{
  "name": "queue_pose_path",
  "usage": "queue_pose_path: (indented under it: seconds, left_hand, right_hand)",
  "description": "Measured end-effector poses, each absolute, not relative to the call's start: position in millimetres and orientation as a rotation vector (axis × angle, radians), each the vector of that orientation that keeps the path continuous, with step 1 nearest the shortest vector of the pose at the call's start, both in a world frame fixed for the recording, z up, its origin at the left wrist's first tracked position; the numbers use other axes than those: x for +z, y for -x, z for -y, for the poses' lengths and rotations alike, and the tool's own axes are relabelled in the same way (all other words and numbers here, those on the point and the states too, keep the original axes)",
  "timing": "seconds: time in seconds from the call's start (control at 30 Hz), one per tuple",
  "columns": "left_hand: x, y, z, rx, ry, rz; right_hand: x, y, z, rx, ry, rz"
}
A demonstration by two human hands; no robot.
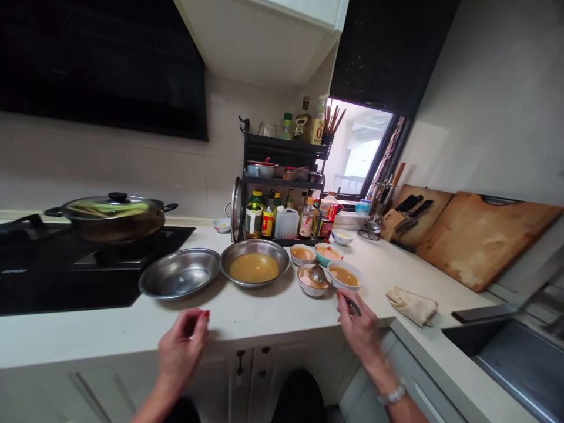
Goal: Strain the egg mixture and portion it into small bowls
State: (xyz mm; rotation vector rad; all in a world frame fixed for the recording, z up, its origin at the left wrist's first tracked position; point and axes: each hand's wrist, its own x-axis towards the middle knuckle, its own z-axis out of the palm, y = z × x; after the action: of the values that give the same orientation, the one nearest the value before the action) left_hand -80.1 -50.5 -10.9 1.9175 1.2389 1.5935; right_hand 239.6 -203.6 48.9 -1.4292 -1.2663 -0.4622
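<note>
My right hand (359, 322) is closed round the handle of a metal ladle (316, 274). The ladle's head is over the front small bowl (312, 289), which contains brownish liquid; whether it touches the liquid I cannot tell. Close beside stand a white bowl (359, 281), a teal bowl (321, 256) and another small bowl (294, 260), each with similar liquid. My left hand (183, 341) hovers at the counter's front edge, fingers curled to the thumb, nothing visible in them. Beyond it are a steel basin (284, 258) partly filled with yellowish-brown liquid and a metal pan (152, 285) with no visible contents.
A lidded pot (114, 223) sits on the black stove (66, 294) at left. Behind the basins stands a black rack (282, 182) with bottles and jars. Rightward lie a folded cloth (413, 305), cutting boards (493, 235), a knife block (394, 223) and the sink (515, 364).
</note>
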Motion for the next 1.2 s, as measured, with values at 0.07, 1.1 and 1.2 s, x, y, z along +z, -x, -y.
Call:
queue_pose_path:
  seconds: [0.07, 1.1, 1.2]
  left_hand:
    - [-2, 49, 72, 1.416, -1.971, -0.975]
    - [56, -124, 43, 1.114, -1.557, -0.809]
    - [53, -116, 35, 1.099, -1.602, -0.840]
  right_hand:
    - [48, -240, 202, -0.396, 1.446, 1.265]
    - [-22, -277, 148, 0.489, 1.362, 0.725]
    - [-22, -272, 134, 0.506, 1.323, 0.712]
